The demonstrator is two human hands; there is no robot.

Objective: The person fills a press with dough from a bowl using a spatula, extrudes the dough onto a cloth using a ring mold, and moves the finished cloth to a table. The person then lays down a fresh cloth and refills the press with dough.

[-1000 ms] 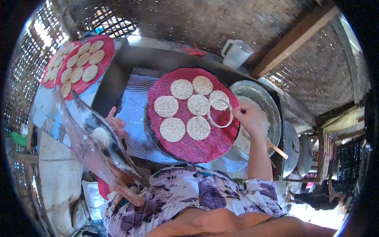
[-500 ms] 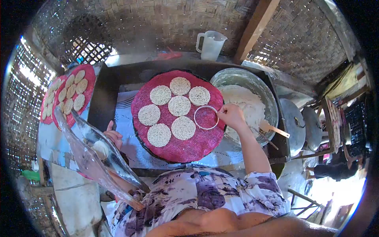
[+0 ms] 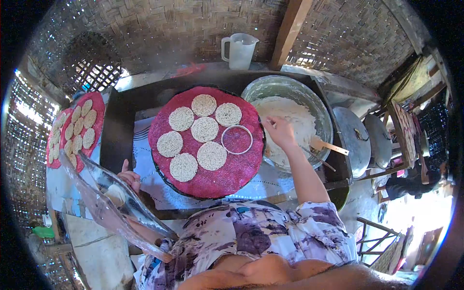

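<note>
A thin white ring (image 3: 237, 139) lies on the round red cloth (image 3: 232, 171), beside several flat, pale, textured discs (image 3: 211, 156). My right hand (image 3: 280, 131) is just right of the ring, over the near-left part of a large bowl (image 3: 316, 99) of white, crumbly material (image 3: 285, 108). Its thumb and fingers are a little apart and hold nothing. At the left, my left hand (image 3: 129, 179) supports a long, whitened trough (image 3: 104, 193) from beneath. Its thumb points up, its other fingers are curled, and the trough hides the palm. A white lump (image 3: 116, 194) sits in the trough.
Pale discs on red cloths (image 3: 92, 121) stand at the far left. A pitcher (image 3: 240, 50) is behind the dark-rimmed table frame (image 3: 116, 125). A wooden-handled tool (image 3: 328, 145) leans in the bowl. Round metal lids (image 3: 350, 140) are at the right; a person (image 3: 411, 186) is farther off.
My right hand has let go of the ring, which now rests on the red cloth, and has moved away toward the bowl. The whole view has shifted; my left hand still supports the trough.
</note>
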